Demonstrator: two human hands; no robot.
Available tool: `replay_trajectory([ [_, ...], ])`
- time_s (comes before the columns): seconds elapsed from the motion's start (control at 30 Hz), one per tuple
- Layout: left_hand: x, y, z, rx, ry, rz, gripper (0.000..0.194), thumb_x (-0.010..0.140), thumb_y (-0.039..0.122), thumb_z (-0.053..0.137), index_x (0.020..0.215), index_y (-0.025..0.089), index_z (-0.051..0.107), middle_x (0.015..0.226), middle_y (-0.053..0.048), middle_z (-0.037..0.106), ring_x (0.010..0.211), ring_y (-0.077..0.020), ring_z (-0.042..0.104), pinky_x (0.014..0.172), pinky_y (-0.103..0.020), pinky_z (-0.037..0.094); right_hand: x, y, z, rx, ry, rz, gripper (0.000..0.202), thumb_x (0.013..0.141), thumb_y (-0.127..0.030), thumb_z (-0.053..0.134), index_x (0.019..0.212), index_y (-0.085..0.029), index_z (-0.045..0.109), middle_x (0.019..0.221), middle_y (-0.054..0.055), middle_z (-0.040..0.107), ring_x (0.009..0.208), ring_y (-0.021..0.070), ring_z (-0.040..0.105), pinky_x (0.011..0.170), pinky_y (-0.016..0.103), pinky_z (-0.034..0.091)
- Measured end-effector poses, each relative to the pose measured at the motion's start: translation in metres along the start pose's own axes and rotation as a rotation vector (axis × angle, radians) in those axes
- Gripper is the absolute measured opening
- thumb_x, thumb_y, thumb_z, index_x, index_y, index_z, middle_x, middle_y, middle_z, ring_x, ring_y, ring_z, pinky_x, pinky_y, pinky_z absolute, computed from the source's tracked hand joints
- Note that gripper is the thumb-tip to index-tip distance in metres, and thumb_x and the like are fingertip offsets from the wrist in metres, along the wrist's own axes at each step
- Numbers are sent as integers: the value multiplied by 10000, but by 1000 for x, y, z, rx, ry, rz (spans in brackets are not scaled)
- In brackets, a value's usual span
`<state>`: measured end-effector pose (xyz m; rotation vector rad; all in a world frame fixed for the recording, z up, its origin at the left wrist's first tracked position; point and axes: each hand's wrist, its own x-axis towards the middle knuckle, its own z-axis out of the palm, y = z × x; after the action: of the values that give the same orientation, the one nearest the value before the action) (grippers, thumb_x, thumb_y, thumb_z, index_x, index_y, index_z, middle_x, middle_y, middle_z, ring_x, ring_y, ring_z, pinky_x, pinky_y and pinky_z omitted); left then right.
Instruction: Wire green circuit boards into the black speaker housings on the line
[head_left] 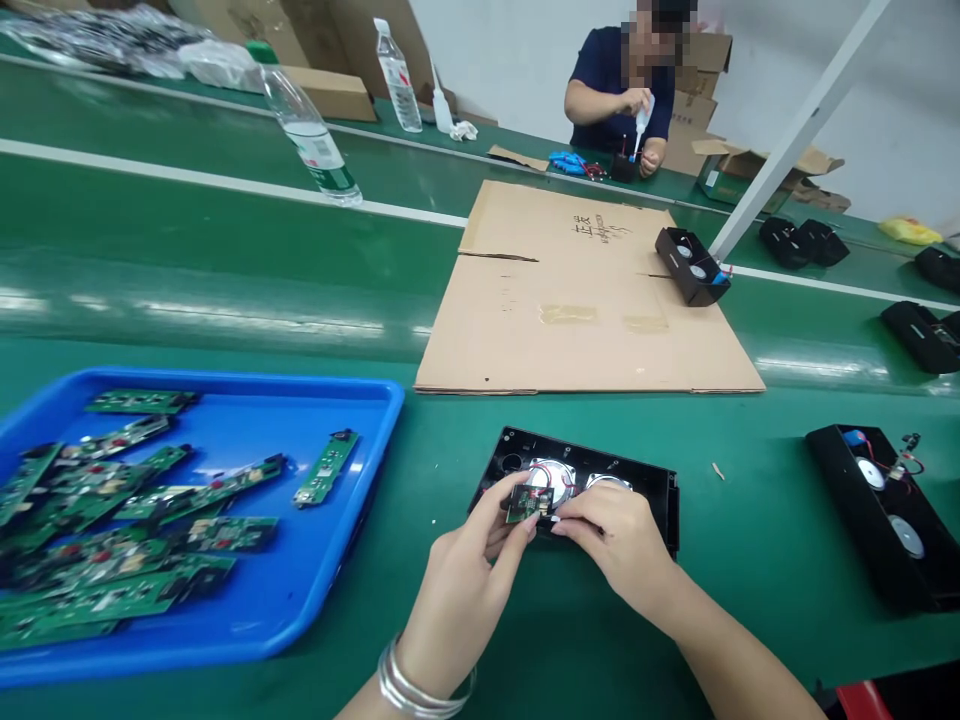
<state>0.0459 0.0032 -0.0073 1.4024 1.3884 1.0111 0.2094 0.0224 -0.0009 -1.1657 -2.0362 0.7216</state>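
My left hand [480,545] grips a small green circuit board [525,503] between thumb and fingers, held above a black speaker housing [637,490]. Close against the board's right edge, my right hand [619,525] is closed in a pinch. A tiny white piece shows at its fingertips, too small to name. The housing lies flat on the green bench and has two round silver speakers [553,474] inside, the right one partly covered by my right hand. Red wires run near the left speaker and the board.
To the left stands a blue tray [394,420] with several circuit boards [217,490]. Another black housing [847,500] sits at right. Beyond lie a cardboard sheet [570,350], carrying one housing [690,265], and a water bottle [315,150]. A co-worker [592,100] holds a white bottle across the bench.
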Motion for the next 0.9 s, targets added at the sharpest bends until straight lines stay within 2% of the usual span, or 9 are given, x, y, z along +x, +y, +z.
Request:
replay_trajectory([
  [0.13,-1,4,0,34,-10,36,347,823,292,501,1154,199,555,991,-48,725,868,-199,697,744,-273,587,-1,1,2,-73,6,10,222,926,-217,450,849,-192,657,789,32,676,715,161,569,668,309,453],
  [0.33,1,9,0,131,-16,58,333,828,266,503,1147,204,573,925,-33,737,797,-204,709,685,-266,593,-5,3,6,-196,28,53,170,883,-180,467,770,-186,594,719,10,614,683,152,516,643,303,387],
  [0.57,1,9,3,74,-7,73,309,832,254,499,1123,189,581,915,-31,736,827,-197,705,702,-239,584,-5,0,8,-257,70,28,147,844,-153,480,728,-184,564,679,0,586,654,140,505,618,283,369],
  [0.73,-2,3,9,170,21,169,316,850,206,459,1146,194,571,950,-33,728,794,-176,704,692,-229,571,-7,-6,14,-377,135,11,179,858,-134,448,723,-172,559,663,12,581,655,153,514,649,312,366],
  [0.83,-1,2,8,169,44,210,297,854,191,440,1114,193,584,969,-35,721,816,-171,696,722,-232,561,-7,-7,13,-354,104,-4,183,890,-140,440,769,-169,573,703,20,606,671,154,527,668,316,381],
  [0.9,1,4,5,128,10,204,287,854,187,431,1090,200,592,954,-31,722,804,-166,695,722,-229,559,-7,-6,9,-299,77,2,171,908,-173,440,806,-178,578,724,20,617,677,154,535,661,308,395],
])
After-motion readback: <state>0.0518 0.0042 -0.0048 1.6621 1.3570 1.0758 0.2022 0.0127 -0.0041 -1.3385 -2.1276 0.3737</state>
